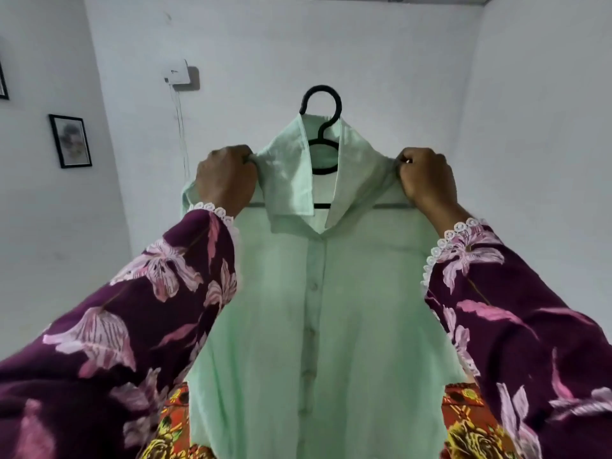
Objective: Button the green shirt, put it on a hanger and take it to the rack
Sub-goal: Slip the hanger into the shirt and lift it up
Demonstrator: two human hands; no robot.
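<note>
White walls point(331, 44) behind, corner at right, ceiling edge top right. Small white box point(176, 73) mounted on the back wall with a thin cord hanging below it; framed picture point(70, 141) on the left wall, edge of a second frame at far left.

Green shirt point(318, 309) is held up mid-frame, front facing the camera, placket buttoned down the centre, collar standing up. It sits on a black hanger point(320, 104): hook pokes out above the collar, neck and part of the bar show through the collar opening, shoulders of the hanger show faintly through the thin cloth.

Left hand point(225, 182) grips the shirt at its shoulder, fingers curled and pinching fabric just beside the collar. Right hand point(427, 180) does the same on the other shoulder, fingers clenched on the cloth. Both wear purple floral sleeves point(132, 309) with white lace cuffs.

Shirt hem runs off the bottom edge; orange patterned fabric point(463, 419) shows either side below. Open wall space above the hook and beside both hands.
</note>
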